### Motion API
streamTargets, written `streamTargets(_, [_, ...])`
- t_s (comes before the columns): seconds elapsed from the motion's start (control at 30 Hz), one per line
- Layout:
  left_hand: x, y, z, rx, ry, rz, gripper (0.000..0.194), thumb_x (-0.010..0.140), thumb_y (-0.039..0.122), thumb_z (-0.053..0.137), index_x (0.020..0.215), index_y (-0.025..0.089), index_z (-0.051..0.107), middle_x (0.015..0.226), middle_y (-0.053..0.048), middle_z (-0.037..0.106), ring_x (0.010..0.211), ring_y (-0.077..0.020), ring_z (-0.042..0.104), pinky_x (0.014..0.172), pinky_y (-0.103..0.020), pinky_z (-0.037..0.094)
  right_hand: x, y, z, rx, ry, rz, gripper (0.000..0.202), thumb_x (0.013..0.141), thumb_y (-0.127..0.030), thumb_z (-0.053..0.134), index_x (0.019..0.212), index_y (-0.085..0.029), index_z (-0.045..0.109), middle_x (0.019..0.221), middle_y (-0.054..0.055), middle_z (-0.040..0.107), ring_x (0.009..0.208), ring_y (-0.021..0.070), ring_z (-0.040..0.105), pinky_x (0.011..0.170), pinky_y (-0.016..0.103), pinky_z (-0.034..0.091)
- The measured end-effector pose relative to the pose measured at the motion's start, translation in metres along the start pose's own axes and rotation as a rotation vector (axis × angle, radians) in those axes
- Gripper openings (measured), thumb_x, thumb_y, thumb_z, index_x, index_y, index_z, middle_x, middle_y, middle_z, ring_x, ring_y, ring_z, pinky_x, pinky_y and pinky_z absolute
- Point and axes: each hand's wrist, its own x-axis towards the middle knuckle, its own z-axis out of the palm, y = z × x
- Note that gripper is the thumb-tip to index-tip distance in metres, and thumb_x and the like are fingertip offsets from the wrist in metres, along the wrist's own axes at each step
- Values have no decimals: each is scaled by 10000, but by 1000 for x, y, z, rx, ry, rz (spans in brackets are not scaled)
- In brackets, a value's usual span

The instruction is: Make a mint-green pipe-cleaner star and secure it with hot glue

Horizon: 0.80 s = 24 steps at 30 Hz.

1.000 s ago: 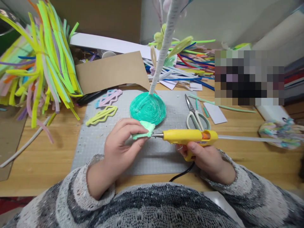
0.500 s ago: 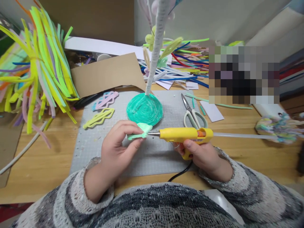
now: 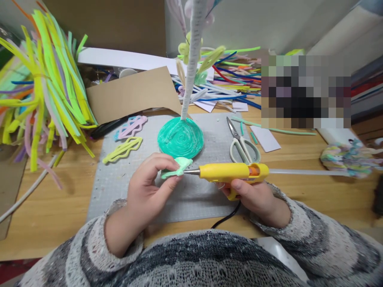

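Note:
My left hand pinches a mint-green pipe-cleaner piece between thumb and fingers; part of it is hidden by them. A yellow hot glue gun is gripped in my right hand, its metal nozzle pointing left and meeting the green piece. From its back end sticks a long translucent glue stick. Just beyond my left hand stands a round green coiled base, with a white wrapped stem rising from it. Pipe-cleaner flowers and leaves hang about the stem.
On the grey cutting mat lie scissors, a yellow zigzag piece and a pink-and-blue one. Bundled pipe cleaners crowd the left; loose ones lie at the back. Brown cardboard leans behind the mat.
The glue gun's nozzle has shifted slightly left and down along the green piece's edge. Both hands keep their grips. The whole view has moved a little.

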Motion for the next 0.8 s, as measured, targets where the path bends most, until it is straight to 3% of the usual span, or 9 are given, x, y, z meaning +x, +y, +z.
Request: streamTargets(0.8, [-1,0,0,-42,-7,-6,197,809,69,661,940,209,617,885,-27,642,866,-156,617,794,-303,510,3,-3,4,-27,-20,-27,471,807,-600,643,594,-190,553,506,-30,484,448,75,435,392,185,357])
